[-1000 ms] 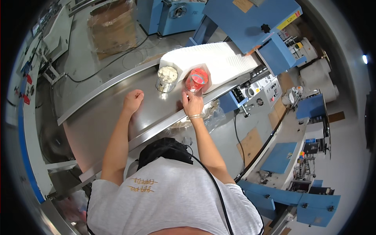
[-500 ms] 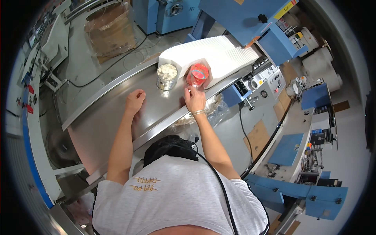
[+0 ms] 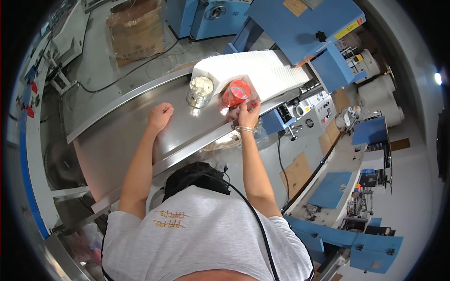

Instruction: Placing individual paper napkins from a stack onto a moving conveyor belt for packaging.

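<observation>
Watching from the head view. The right hand (image 3: pixel 247 111) is pinching the clear wrap of a red packet (image 3: pixel 236 92), fingers narrowed on the film at its lower right corner. The packet is lying on the steel table (image 3: pixel 117 140), against a long stack of white paper pieces (image 3: pixel 253 70). The left hand (image 3: pixel 160 115) is resting on the bare steel in a closed fist, holding nothing, just near a clear bag of white pieces (image 3: pixel 200 90) that is standing left of the packet.

Risks, as I am judging them: the film looks slick, so the pinch could slip. The right hand is working close to the table's near rim, and a hard tug toward the body could drag the packet over that rim. A sideways sweep could topple the clear bag or nudge the white stack.

Open room: bare steel is stretching left of the fist. Blue machines (image 3: pixel 300 23) are crowding the far right side.
</observation>
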`<state>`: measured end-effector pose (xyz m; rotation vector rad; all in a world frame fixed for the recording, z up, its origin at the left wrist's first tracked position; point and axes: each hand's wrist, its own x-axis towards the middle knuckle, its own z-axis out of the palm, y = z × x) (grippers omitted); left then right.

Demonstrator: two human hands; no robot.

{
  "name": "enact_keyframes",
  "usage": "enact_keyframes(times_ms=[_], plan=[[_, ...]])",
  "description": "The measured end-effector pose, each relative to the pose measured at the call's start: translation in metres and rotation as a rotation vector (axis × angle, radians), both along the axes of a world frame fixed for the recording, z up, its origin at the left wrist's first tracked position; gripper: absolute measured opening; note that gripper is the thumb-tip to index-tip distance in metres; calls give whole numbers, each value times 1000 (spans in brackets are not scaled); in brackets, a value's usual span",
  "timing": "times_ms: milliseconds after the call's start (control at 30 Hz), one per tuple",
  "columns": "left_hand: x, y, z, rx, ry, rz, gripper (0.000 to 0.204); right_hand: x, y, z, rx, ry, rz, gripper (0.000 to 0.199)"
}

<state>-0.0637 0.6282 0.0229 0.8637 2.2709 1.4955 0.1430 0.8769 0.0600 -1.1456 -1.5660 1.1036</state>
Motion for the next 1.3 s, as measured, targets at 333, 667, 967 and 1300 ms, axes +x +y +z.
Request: enact_keyframes(times_ms=[333,667,967,1300], plan=[[7,2,15,-63,23,-12,20,1,9,-25,323,-53,-85,49],[5,8,17,-53,17,-23,19,0,-36,25,548,-360,245,12],[9,1,-8,-4,-28,3,17,-12,-50,35,402,-851,452,47],[19,0,26,12,-7,38,16,-12,-35,19,491,-862,447,68]])
